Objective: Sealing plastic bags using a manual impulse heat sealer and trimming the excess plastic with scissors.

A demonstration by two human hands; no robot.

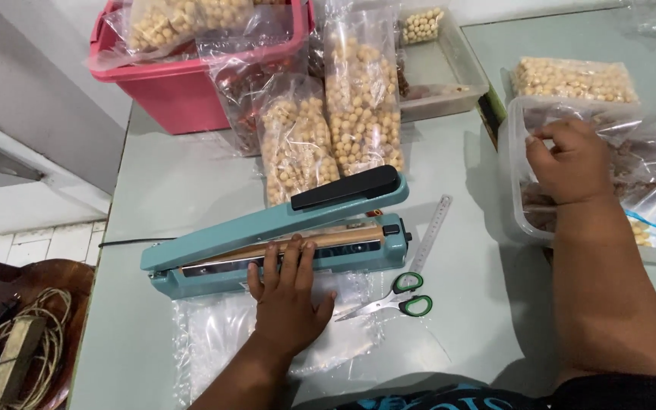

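- A small home packing workspace, judging by the pale table point(191, 190) beside a white tiled floor point(32, 243).
- A teal heat sealer point(282, 228), scissors point(392, 298) and a ruler point(430, 231) lie on it.
- Clear bags of round snacks point(362, 99) fill a pink tub point(184, 83) and clear plastic containers point(449, 76).

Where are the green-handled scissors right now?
In the head view, the green-handled scissors lie on the pale table right of centre, just in front of the teal heat sealer, beside the left hand and below the metal ruler.
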